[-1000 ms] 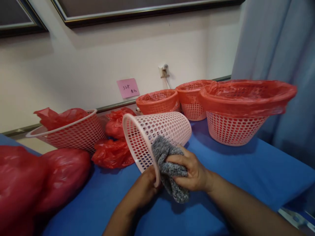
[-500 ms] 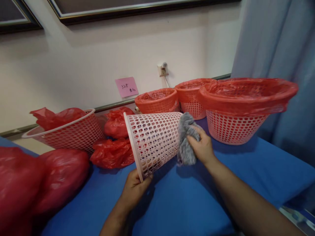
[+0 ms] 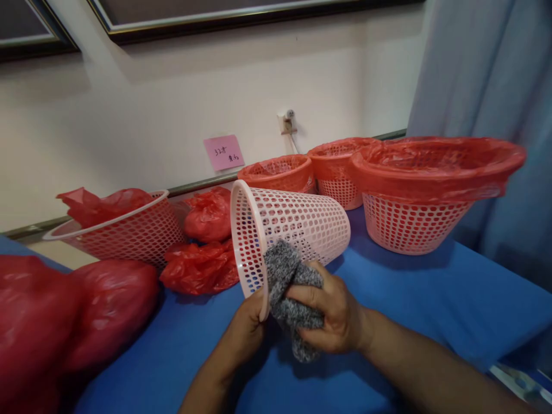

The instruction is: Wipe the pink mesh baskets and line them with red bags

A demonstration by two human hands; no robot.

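A pale pink perforated plastic wastebasket point(image 3: 310, 221) is tipped on its side above the blue-covered table, its open mouth turned to the left. My left hand point(image 3: 245, 328) grips the lower rim, thumb at the edge; its other fingers are mostly hidden. Bunched in my right hand point(image 3: 334, 313) is a grey fuzzy cloth point(image 3: 282, 282), pressed against the basket's outer side close to the rim.
Red-lined wastebaskets stand along the wall, the largest basket point(image 3: 418, 224) at right. Another pink basket point(image 3: 129, 233) leans at left with a red bag inside. Red plastic bags point(image 3: 114, 305) lie on the blue table point(image 3: 452, 305). A pink note point(image 3: 223, 153) hangs on the wall.
My right hand has brought the cloth from the basket's base end leftward and down to near the rim. The basket has turned, showing more of its mouth, its base now further right.
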